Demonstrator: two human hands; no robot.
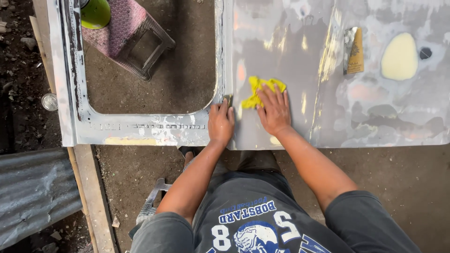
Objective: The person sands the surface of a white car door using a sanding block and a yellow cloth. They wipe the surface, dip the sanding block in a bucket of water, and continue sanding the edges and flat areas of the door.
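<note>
**Two hands on a grey car door panel**

The right hand [273, 111] lies flat, fingers spread, its fingertips pressing a crumpled yellow cloth [259, 91] onto the grey door panel [300, 56]; the grip is open, a press and not a clench. The cloth sits near the panel's near edge, just right of the window opening. The left hand [221, 122] rests beside it, on the frame post at the opening's near right corner, fingers curled over a small dark piece [228, 99] at their tips; whether it is truly pinched I cannot tell.

Right of the cloth the panel runs wide and bare, glossy, with patches of sanded filler. Toward its far right corner lie a folded sheet of sandpaper [354, 50] and a pale yellow filler patch [399, 56], both well apart from the hands. Through the window opening [154, 79] show the dirt floor, a pink stool [126, 33] and a green can [95, 12] at the far left. The near edge of the panel ends just before the person's knees.
</note>
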